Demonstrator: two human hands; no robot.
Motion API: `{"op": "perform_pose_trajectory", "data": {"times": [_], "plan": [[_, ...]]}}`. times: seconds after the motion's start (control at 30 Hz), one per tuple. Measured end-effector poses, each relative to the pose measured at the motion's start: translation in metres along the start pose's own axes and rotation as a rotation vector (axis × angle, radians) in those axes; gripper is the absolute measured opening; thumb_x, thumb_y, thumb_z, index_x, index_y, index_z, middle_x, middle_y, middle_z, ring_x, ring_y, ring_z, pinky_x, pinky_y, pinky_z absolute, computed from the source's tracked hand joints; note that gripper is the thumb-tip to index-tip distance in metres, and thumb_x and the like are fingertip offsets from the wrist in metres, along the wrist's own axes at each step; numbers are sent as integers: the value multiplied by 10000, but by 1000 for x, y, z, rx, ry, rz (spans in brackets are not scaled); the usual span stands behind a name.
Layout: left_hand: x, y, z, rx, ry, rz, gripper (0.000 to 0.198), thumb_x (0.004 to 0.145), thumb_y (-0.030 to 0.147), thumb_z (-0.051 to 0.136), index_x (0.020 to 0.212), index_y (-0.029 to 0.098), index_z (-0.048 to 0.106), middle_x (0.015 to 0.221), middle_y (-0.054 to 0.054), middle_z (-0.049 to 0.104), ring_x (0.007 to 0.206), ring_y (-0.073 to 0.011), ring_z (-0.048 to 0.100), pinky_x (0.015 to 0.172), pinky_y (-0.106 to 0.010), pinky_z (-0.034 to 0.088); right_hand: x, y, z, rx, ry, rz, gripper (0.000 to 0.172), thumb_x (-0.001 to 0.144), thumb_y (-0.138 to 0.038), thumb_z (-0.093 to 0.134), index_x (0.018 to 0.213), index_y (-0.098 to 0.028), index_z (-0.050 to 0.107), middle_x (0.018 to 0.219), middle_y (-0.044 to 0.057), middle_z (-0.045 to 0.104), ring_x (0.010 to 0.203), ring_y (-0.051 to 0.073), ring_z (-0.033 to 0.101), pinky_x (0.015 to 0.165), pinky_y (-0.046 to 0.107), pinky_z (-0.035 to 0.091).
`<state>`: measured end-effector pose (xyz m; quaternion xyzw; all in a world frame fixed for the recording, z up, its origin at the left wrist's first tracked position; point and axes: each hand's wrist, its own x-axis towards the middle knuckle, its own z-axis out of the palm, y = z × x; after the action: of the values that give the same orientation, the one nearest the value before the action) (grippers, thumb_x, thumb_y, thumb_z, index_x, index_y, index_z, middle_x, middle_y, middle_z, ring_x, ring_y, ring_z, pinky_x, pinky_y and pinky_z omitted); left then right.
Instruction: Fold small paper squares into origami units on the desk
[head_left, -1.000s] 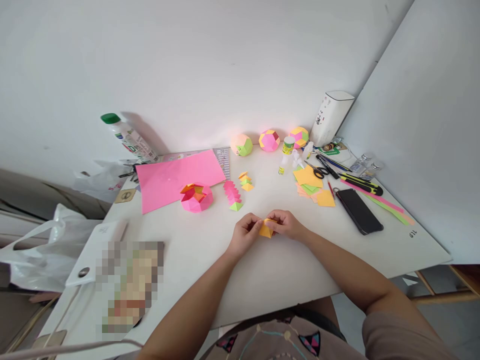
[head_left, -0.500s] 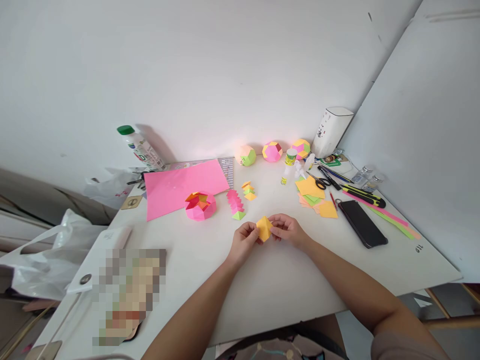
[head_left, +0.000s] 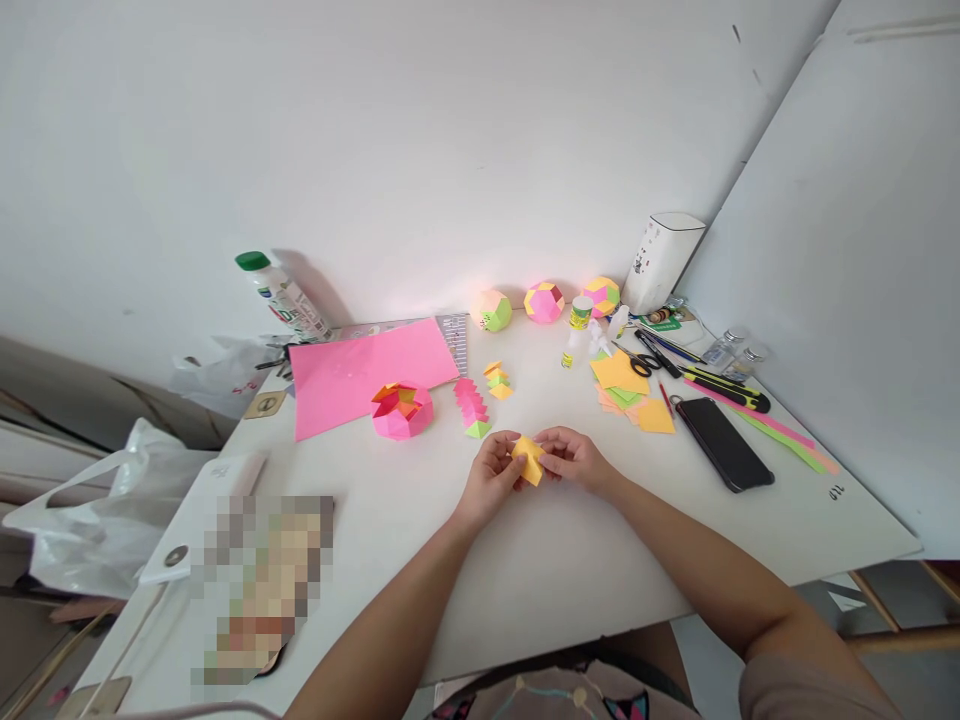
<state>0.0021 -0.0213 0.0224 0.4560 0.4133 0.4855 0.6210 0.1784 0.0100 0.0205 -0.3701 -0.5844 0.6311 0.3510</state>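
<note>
Between my hands, just above the white table, is a small piece of folded yellow paper (head_left: 530, 462). My left hand (head_left: 491, 474) pinches its left side with thumb and fingers. On the right side, my right hand (head_left: 574, 461) grips it the same way, its thumb on the near face. Beyond my left hand lies a row of folded pink paper pieces (head_left: 469, 401) with a green one at the near end. A few yellow and green folded pieces (head_left: 497, 380) sit behind. Left of them stands an open pink paper ball (head_left: 403, 417), orange and red inside.
Three paper balls (head_left: 544, 302) line the wall. Yellow and green paper sheets (head_left: 621, 373), scissors (head_left: 642, 365) and a black phone case (head_left: 726, 446) lie to the right. A pink sheet (head_left: 360, 370) and a green-capped bottle (head_left: 281, 295) are at the left; a white container (head_left: 666, 262) stands at the back.
The yellow paper has tilted slightly in my hands, and my left thumb has moved further onto its face. The other things on the table have stayed put.
</note>
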Motion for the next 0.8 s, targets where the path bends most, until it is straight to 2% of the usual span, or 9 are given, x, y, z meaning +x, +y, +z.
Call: {"op": "perform_pose_trajectory", "data": {"times": [0.33,0.8], "plan": [[-1,-4,-1,75,-51,-45,385,742,415,629,1045,187,562,748,-23,627,634,-125,579,583,-262,465,-1,1,1,-42,12,-2,280,740,-361,649,940,-173,595,661,-17,574,560,96,537,543,242,448],[-2,0,1,112,-43,-43,393,739,397,639,1057,176,568,798,-44,638,698,-148,611,619,-282,509,-2,-1,3,-73,22,-5,247,740,-329,630,932,-176,604,689,-9,560,562,92,520,529,233,444]]}}
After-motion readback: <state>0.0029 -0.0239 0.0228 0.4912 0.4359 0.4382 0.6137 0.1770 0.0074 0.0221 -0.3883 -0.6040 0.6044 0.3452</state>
